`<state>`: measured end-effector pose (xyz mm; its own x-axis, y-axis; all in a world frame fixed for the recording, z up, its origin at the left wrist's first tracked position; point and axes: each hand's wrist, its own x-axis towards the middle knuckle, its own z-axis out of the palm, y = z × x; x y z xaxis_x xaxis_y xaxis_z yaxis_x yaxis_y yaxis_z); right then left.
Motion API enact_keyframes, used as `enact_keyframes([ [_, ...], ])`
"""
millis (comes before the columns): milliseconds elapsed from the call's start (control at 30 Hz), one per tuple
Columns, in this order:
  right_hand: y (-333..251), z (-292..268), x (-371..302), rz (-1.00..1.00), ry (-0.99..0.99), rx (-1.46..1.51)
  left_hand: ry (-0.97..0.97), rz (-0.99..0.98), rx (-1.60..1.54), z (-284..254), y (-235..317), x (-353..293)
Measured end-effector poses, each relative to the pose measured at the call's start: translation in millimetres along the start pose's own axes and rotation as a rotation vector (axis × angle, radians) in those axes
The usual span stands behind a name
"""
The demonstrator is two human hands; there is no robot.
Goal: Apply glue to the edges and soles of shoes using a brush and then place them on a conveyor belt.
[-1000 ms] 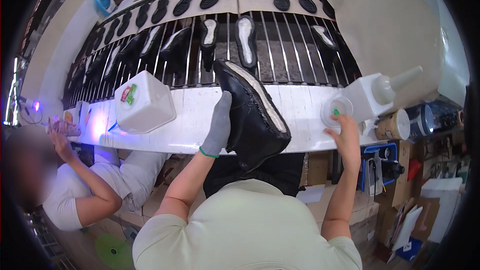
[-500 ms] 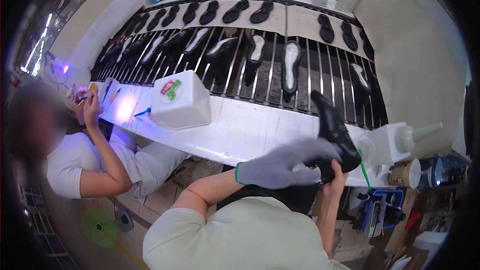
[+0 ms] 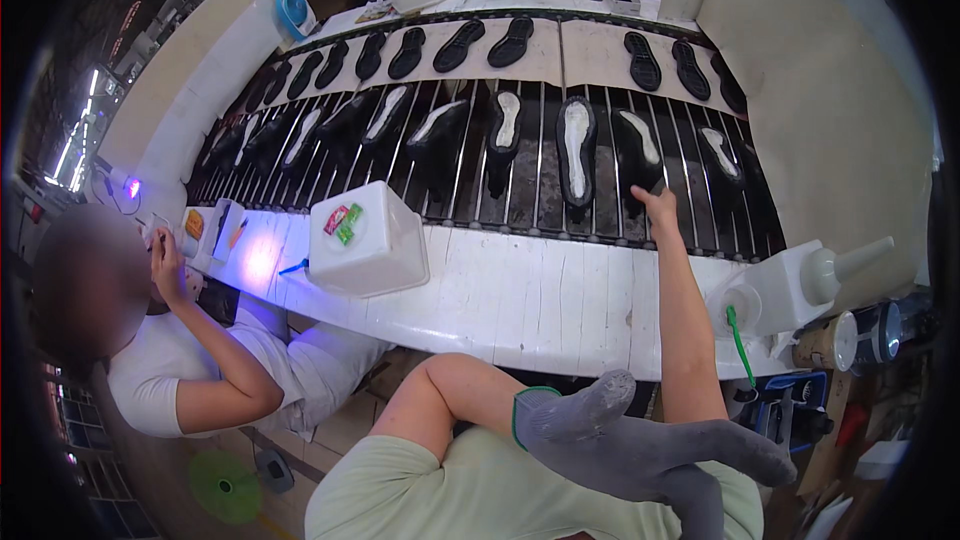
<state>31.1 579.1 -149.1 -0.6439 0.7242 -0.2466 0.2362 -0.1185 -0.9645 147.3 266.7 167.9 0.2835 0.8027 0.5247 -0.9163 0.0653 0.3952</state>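
Observation:
My right hand (image 3: 657, 208) is bare and reaches over the bar rack. Its fingers are at the near end of a black shoe upper (image 3: 628, 165), which lies bottom up on the bars with a whitish strip showing. My left hand (image 3: 640, 445) wears a grey glove with a green cuff. It is held in front of my body, fingers spread and nothing in it. Beside the shoe upper lies another black one (image 3: 577, 155) with a long white underside, and to its right a further one (image 3: 722, 160).
Black soles (image 3: 642, 60) line a pale board behind the rack. A white container (image 3: 365, 240) stands on the white table edge (image 3: 510, 290); a white spouted bottle (image 3: 800, 280) and a cup with a green-handled brush (image 3: 735, 340) are at right. A co-worker (image 3: 200, 370) sits at left.
The black shoe upper has gone from in front of me onto the rack, carried by my right hand. My gloved left hand has left it and drawn back toward my body.

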Motion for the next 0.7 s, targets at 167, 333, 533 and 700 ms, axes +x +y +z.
enact_keyframes([
  [167, -13, 15, -41, -0.223, 0.397, -0.158, -0.264, 0.137, -0.213, -35, -10, 9],
  [333, -66, -49, 22, -0.486, 0.484, -0.088, -0.216, 0.04, -0.259, -34, -2, 14],
  [533, -111, -171, 113, -0.067, 0.254, -0.172, -0.064, -0.001, -0.466, -48, 32, 42],
  [700, -86, -338, 153, -0.055, 0.591, -0.976, -0.474, 0.51, -0.303, -88, 16, 51],
])
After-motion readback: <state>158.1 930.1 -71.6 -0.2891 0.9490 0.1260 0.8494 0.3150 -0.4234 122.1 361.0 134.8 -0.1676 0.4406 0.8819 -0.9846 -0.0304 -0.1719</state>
